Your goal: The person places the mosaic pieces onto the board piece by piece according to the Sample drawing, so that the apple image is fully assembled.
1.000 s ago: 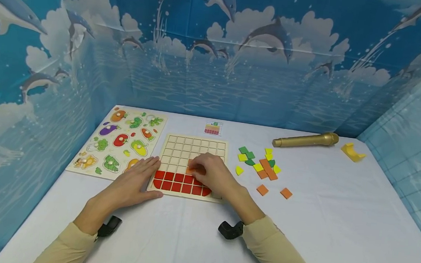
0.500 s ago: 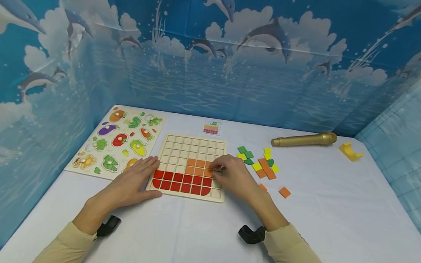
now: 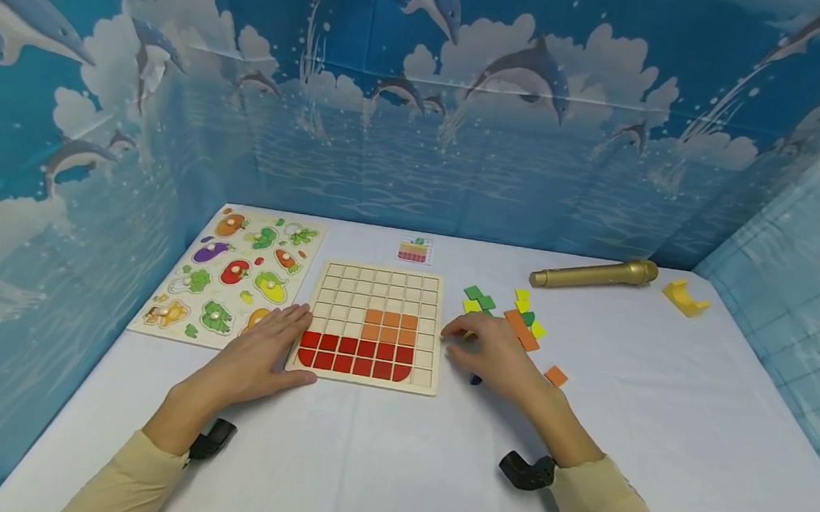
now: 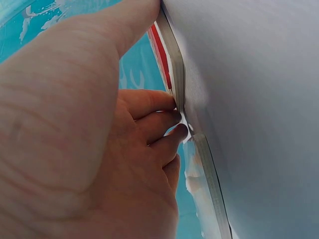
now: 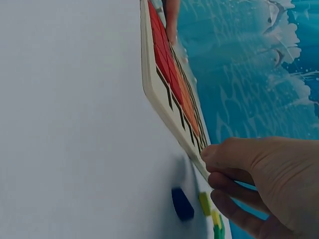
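Observation:
My left hand lies along the left side of a wooden grid board, fingers on its edge and thumb at its near corner. Red pieces fill the board's near rows, with an orange block just beyond them. Beside the board's right edge hovers my right hand, its fingers loosely bent. In the right wrist view its thumb and fingertips are at the board's edge with nothing seen between them. A small dark blue piece lies below that hand, partly covered by it in the head view.
Loose green pieces, yellow pieces and orange pieces lie to the right. Behind the board is a small picture card. A vegetable puzzle is at left; a gold microphone and yellow stand sit back right.
My right hand has left the orange pieces on the board and moved right, past its edge. The orange block is now uncovered. My left hand stays in place.

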Action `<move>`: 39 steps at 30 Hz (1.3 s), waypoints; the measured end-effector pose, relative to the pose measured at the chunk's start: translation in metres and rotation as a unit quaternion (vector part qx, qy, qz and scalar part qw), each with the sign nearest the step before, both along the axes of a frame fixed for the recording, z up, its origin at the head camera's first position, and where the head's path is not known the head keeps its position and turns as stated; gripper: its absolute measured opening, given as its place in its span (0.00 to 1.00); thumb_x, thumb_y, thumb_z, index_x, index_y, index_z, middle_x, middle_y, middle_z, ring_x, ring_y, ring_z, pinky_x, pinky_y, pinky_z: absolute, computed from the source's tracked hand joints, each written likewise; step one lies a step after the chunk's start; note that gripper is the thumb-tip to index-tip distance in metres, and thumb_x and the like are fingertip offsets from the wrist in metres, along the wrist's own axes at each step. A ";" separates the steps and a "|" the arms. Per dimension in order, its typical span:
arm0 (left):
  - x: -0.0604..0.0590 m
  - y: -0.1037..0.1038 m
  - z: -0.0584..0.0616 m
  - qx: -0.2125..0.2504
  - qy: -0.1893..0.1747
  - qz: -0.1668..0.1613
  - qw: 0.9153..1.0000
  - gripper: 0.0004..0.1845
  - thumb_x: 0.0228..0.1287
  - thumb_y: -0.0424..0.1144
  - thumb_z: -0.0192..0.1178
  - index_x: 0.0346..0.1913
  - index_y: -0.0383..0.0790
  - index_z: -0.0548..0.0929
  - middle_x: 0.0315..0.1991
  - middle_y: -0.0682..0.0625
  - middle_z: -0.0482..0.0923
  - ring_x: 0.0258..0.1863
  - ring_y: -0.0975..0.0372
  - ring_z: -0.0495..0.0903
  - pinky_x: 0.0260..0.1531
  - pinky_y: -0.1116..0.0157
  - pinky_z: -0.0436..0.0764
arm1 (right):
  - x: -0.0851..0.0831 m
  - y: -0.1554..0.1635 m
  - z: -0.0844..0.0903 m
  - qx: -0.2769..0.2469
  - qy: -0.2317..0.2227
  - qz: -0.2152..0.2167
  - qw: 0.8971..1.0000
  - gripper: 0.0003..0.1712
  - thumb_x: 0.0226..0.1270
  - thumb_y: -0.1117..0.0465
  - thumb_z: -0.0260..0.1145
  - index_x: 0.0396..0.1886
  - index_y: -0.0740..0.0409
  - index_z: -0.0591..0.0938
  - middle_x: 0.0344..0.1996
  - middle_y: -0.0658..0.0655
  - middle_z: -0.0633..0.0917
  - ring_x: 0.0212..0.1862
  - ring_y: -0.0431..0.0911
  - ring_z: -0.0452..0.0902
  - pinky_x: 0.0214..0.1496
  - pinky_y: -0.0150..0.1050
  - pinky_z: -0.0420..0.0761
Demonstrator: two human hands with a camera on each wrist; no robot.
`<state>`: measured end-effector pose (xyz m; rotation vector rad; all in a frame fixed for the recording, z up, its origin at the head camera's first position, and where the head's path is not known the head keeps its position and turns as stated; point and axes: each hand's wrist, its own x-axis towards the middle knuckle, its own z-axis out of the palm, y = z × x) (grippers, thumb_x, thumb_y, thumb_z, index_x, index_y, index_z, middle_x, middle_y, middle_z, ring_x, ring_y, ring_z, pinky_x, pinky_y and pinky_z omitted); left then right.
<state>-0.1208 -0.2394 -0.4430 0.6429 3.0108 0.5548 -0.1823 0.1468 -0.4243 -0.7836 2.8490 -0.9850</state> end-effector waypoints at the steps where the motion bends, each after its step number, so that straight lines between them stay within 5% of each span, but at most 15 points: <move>1: 0.000 0.000 0.000 0.000 -0.001 0.001 1.000 0.51 0.66 0.61 0.70 0.81 0.32 0.63 0.83 0.38 0.59 0.82 0.39 0.57 0.81 0.40 0.57 | 0.000 0.003 0.001 0.001 -0.003 -0.003 1.000 0.13 0.67 0.64 0.76 0.50 0.55 0.90 0.48 0.50 0.90 0.50 0.47 0.83 0.55 0.47 0.87; 18: 0.000 0.000 0.001 0.001 -0.004 0.004 1.000 0.52 0.65 0.61 0.71 0.81 0.32 0.63 0.83 0.38 0.58 0.82 0.39 0.56 0.81 0.40 0.56 | 0.014 0.070 0.000 0.047 0.020 -0.057 0.997 0.18 0.61 0.62 0.81 0.51 0.56 0.90 0.43 0.50 0.91 0.45 0.47 0.84 0.52 0.51 0.88; 31: 0.001 0.001 0.000 0.008 -0.005 0.002 1.000 0.52 0.66 0.61 0.70 0.81 0.32 0.63 0.83 0.38 0.59 0.82 0.40 0.56 0.81 0.40 0.56 | 0.023 0.076 0.001 0.067 0.004 -0.051 0.996 0.15 0.57 0.67 0.82 0.44 0.56 0.90 0.35 0.47 0.89 0.39 0.42 0.81 0.44 0.40 0.88; 39: 0.002 0.001 0.000 0.011 -0.003 0.004 1.000 0.51 0.66 0.61 0.70 0.81 0.33 0.64 0.82 0.38 0.59 0.82 0.40 0.57 0.81 0.40 0.56 | 0.021 0.069 0.005 0.065 0.041 -0.054 0.996 0.17 0.57 0.66 0.81 0.48 0.58 0.90 0.39 0.49 0.90 0.41 0.45 0.83 0.47 0.46 0.90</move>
